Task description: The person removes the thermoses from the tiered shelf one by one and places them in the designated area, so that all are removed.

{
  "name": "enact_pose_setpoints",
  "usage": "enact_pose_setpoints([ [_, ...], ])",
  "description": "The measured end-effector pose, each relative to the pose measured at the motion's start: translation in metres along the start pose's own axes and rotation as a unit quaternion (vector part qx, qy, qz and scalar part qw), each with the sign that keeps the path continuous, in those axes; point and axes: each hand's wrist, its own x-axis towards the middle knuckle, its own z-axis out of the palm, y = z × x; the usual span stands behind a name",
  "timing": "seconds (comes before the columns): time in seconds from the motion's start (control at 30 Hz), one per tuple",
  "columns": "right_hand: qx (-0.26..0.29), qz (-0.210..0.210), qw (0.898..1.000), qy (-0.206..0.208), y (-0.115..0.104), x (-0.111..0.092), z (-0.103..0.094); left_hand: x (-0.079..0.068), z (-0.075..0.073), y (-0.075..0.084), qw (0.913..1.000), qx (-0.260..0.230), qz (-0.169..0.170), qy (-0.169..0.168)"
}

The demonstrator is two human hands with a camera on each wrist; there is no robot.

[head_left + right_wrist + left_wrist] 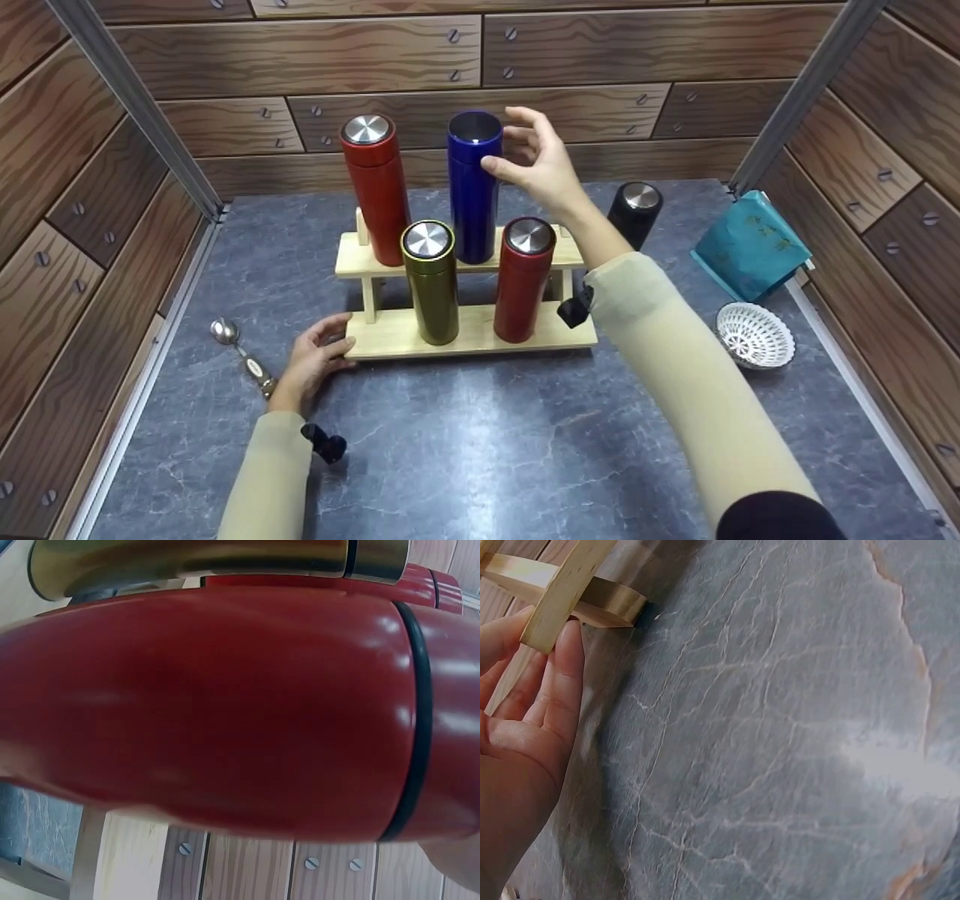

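Note:
A two-tier wooden rack (472, 349) holds several flasks. On its upper tier stand a red flask (379, 195) and a blue flask (472, 202); the lower tier bears a gold-green flask (431, 292) and a second red flask (523, 292). My left hand (315, 356) pinches the left end of the lower board, thumb and fingers on either side of the wood (562, 596). Beside the blue flask's top is my right hand (536, 161), fingers spread, thumb tip overlapping its right edge. The front red flask (210, 712) fills most of the right wrist view.
A black flask (635, 214) stands right of the rack, partly behind my right forearm. Farther right are a teal pouch (754, 247) and a white woven basket (784, 356). A spoon (244, 356) lies to the left. Wood-patterned walls (375, 56) enclose the grey marbled table (480, 450).

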Motion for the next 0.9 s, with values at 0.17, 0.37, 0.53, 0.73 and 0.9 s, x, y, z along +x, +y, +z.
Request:
enact_pose_setpoints([
  [0.17, -0.011, -0.007, 1.0, -0.007, 0.002, 0.005, 0.008, 0.0, 0.0, 0.0, 0.9999, 0.0, -0.005, 0.009],
  [0.37, -0.038, 0.003, 0.999, -0.014, 0.005, 0.008, 0.017, 0.0, 0.0, 0.0, 1.0, 0.002, 0.003, -0.002],
  [0.53, -0.044, 0.008, 0.999, 0.005, 0.007, 0.009, 0.021, 0.001, 0.001, 0.001, 1.0, 0.001, 0.003, -0.005],
  [0.73, -0.05, -0.018, 0.998, 0.031, 0.005, 0.003, 0.022, 0.0, 0.002, 0.001, 1.0, 0.001, 0.0, -0.005],
  [0.9, -0.052, -0.034, 0.998, 0.03, -0.013, -0.009, 0.024, 0.0, 0.0, 0.0, 1.0, -0.003, 0.005, 0.002],
])
